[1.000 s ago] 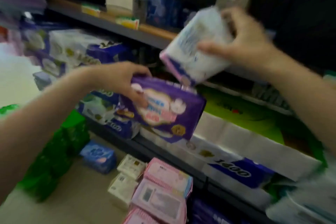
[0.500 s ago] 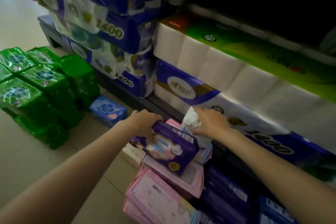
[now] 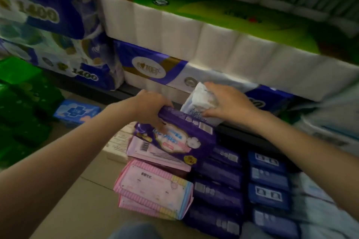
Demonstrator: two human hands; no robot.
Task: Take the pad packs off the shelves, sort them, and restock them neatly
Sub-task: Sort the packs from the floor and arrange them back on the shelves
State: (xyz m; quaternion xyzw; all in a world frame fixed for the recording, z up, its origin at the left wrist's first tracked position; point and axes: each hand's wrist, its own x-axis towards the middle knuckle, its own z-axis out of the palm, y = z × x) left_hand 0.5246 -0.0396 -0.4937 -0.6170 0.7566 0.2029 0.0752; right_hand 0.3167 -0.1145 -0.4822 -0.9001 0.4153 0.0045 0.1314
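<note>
Shelves (image 3: 136, 93) far side carry big tissue bundles (image 3: 194, 33); sorted pad stacks on floor (image 3: 81, 200) near them. Left hand (image 3: 149, 108) grips purple pack (image 3: 174, 137), resting it atop pink stack (image 3: 153, 182). Right hand (image 3: 227, 103) holds white pack (image 3: 200, 103) just behind it. Looks like sorting step; next: seat purple somewhere matching, likely dark-blue rows (image 3: 219, 176) right.

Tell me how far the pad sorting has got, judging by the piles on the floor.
Done: pink packs, dark blue packs and green packs already lie grouped on the floor.
In hand: the left hand grips a purple pack over the pink pile; the right hand holds a white pack.
Left: placing both, then restocking; none looks reshelved.
</note>
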